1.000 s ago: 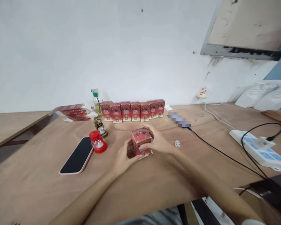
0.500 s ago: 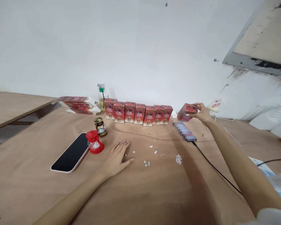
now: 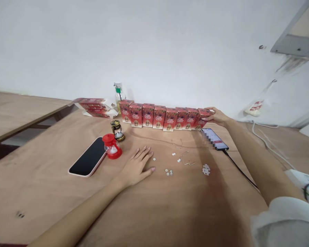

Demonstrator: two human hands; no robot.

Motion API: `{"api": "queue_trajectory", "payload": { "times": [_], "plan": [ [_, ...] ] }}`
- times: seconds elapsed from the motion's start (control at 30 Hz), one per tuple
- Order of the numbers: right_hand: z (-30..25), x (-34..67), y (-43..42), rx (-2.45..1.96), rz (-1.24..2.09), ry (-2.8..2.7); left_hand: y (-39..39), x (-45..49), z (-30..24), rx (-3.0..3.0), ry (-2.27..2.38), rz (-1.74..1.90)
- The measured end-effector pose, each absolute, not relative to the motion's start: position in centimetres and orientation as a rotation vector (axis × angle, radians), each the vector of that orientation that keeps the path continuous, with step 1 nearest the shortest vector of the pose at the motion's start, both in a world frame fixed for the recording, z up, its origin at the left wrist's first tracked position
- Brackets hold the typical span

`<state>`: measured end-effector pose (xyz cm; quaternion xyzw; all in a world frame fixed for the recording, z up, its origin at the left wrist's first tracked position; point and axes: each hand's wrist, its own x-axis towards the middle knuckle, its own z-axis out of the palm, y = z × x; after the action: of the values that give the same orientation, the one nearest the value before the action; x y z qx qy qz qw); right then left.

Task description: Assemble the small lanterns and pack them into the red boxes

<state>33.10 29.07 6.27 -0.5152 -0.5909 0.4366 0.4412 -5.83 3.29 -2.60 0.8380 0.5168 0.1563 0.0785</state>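
My right hand (image 3: 216, 117) grips a red printed box (image 3: 202, 118) at the right end of a row of similar red boxes (image 3: 158, 117) along the wall. My left hand (image 3: 139, 166) lies flat on the wooden table (image 3: 149, 212), fingers spread, beside a small round silver disc (image 3: 154, 159). Left of that hand stand a small red lantern (image 3: 112, 147) and a black-and-gold lantern (image 3: 117, 131). Several button-cell-like discs (image 3: 168, 172), thin bent wires (image 3: 186, 159) and small white pieces (image 3: 206, 169) lie right of my left hand.
A dark-screened phone (image 3: 89, 157) lies at the left, touching or close to the red lantern. A second phone (image 3: 216, 140) with a black cable lies below my right hand. Behind are an opened red carton (image 3: 96, 106) and a pump bottle (image 3: 118, 94). A small bag (image 3: 256, 108) hangs at right.
My right hand has moved the red box leftward, up to the end of the row, where it now stands with the others. My left hand stays flat; the view has shifted slightly.
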Motion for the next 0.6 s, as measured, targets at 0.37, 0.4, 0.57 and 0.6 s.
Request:
{"api": "queue_trajectory", "payload": {
  "times": [0.37,0.4,0.57,0.6],
  "plan": [
    [5.4,31.4,27.8,-1.333,0.917,-1.451,3.4,-6.0,-2.8,2.559,1.515,0.502],
    [5.2,31.2,27.8,-1.343,0.900,-1.448,3.3,-6.0,-2.8,2.559,1.517,0.501],
    [4.1,29.8,27.7,-1.369,0.808,-1.460,3.2,-5.7,-2.5,2.546,1.513,0.453],
    [3.9,29.5,27.7,-1.370,0.792,-1.463,3.2,-5.7,-2.4,2.541,1.518,0.457]
  ]
}}
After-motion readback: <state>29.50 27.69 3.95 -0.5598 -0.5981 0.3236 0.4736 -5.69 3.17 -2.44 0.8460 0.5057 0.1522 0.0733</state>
